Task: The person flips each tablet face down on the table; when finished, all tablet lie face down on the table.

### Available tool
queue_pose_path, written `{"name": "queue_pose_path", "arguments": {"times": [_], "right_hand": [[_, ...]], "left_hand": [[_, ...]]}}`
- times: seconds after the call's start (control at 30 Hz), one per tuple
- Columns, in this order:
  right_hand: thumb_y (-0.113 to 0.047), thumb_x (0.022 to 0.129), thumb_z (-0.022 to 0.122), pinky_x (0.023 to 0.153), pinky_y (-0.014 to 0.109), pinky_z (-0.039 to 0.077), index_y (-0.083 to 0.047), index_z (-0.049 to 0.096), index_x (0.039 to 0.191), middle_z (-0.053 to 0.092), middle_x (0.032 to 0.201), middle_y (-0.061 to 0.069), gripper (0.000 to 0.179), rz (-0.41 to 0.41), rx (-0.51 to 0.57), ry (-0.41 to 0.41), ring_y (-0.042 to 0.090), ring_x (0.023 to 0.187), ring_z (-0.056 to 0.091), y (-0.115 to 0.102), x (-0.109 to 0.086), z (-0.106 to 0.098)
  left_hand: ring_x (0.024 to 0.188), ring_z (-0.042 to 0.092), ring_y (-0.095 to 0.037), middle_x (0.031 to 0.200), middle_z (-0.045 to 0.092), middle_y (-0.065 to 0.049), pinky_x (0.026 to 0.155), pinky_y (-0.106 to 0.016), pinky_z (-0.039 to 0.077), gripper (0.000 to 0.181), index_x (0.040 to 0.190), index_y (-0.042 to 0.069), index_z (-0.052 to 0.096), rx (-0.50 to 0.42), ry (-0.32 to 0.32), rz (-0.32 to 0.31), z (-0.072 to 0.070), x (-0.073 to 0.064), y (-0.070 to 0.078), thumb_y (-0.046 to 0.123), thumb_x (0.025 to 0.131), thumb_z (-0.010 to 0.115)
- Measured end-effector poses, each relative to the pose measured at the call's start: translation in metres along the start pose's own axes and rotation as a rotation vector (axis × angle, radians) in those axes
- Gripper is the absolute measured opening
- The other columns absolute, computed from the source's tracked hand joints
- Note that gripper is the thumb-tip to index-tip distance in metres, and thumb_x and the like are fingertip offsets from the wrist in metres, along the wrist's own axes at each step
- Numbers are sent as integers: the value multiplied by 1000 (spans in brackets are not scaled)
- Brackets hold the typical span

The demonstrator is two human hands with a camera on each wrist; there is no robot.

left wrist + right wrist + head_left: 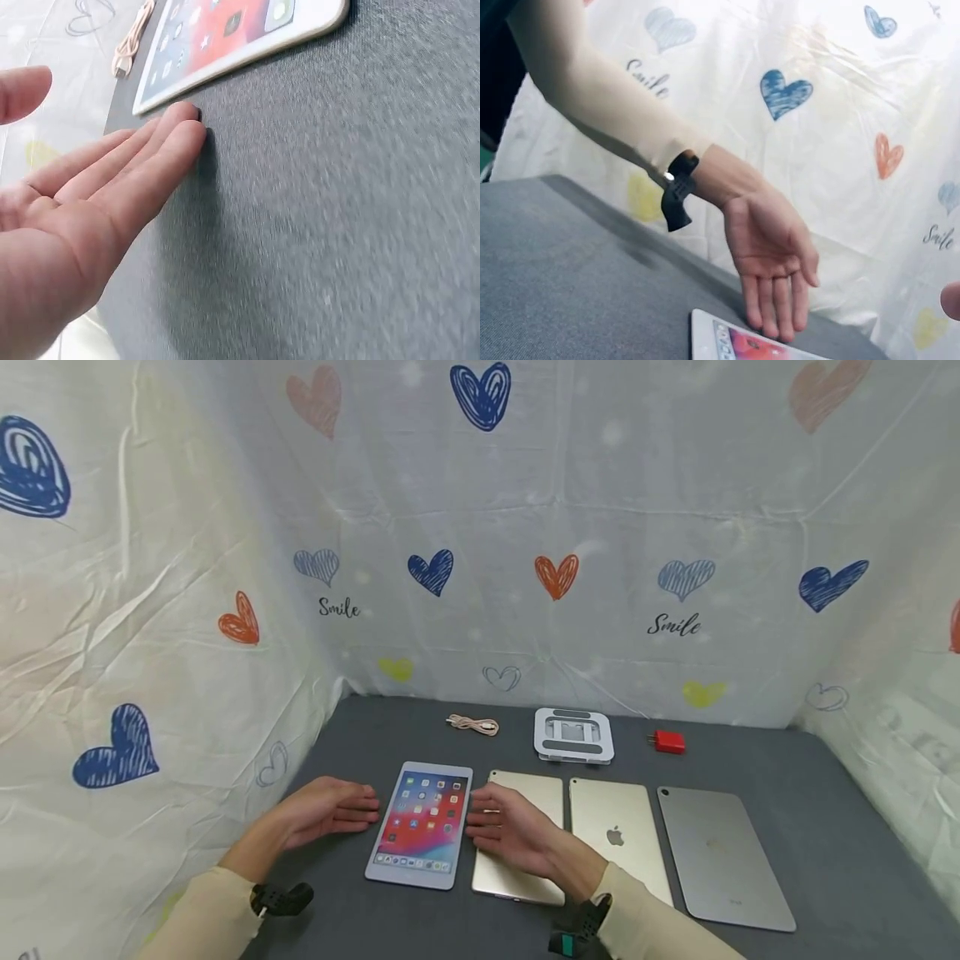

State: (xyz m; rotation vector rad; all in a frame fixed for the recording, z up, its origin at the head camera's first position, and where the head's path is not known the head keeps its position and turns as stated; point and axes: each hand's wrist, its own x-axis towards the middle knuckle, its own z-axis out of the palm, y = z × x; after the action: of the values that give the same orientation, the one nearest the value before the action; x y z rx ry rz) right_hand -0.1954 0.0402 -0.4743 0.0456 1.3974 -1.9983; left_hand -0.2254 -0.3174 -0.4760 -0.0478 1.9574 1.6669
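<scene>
A white-framed tablet (420, 825) lies face up on the grey table, its lit screen showing rows of app icons. My left hand (330, 810) is just off its left edge, palm turned inward and fingers straight, holding nothing. In the left wrist view the fingertips (187, 131) are close to the tablet's edge. On the other side, my right hand (517, 831) has its fingers extended toward the tablet's right edge. It hovers over a gold tablet (528, 789) lying face down, and partly hides it.
Another gold tablet (615, 827) and a grey tablet (723, 860) lie face down to the right. Along the back are a coiled cable (472, 724), a folded silver stand (573, 735) and a red charger plug (669, 742). Heart-printed curtains (495, 527) border the table.
</scene>
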Motion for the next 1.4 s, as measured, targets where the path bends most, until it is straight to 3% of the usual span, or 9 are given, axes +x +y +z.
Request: {"name": "queue_pose_path", "arguments": {"times": [0.4, 0.97, 1.17, 1.3, 1.4], "right_hand": [[-37, 103, 56, 136, 61, 28, 11, 29, 162, 36, 165, 37, 81, -3, -9, 28, 52, 156, 39, 0, 9, 2], [-44, 101, 56, 136, 59, 29, 12, 30, 162, 38, 166, 34, 87, 5, 37, 67, 47, 153, 43, 0, 4, 3], [-44, 101, 55, 134, 53, 34, 11, 32, 161, 40, 158, 29, 84, -5, 91, 70, 40, 142, 47, -9, -1, -1], [-43, 101, 54, 125, 47, 42, 10, 34, 161, 45, 150, 24, 82, -9, 89, 54, 33, 129, 51, -12, -5, -4], [-41, 101, 52, 122, 49, 46, 7, 31, 163, 43, 153, 25, 82, -14, 100, 34, 35, 130, 53, -13, -10, -6]], "left_hand": [[119, 75, -34, 143, 66, -29, 102, -50, 66, 51, 146, -14, 53, -19, 99, -23, 15, 11, 3, 25, 113, 59], [117, 76, -33, 141, 68, -28, 97, -51, 67, 50, 147, -15, 53, -35, 126, -10, 22, 15, -5, 24, 115, 55], [117, 76, -35, 139, 68, -28, 96, -53, 67, 48, 145, -13, 55, -49, 130, -22, 32, 18, -1, 25, 115, 56], [114, 76, -33, 138, 69, -27, 96, -52, 68, 47, 144, -13, 56, -50, 106, -25, 42, 21, 4, 24, 114, 56], [114, 76, -33, 137, 70, -27, 96, -52, 68, 46, 143, -13, 57, -52, 84, -22, 50, 25, 6, 24, 115, 54]]}}
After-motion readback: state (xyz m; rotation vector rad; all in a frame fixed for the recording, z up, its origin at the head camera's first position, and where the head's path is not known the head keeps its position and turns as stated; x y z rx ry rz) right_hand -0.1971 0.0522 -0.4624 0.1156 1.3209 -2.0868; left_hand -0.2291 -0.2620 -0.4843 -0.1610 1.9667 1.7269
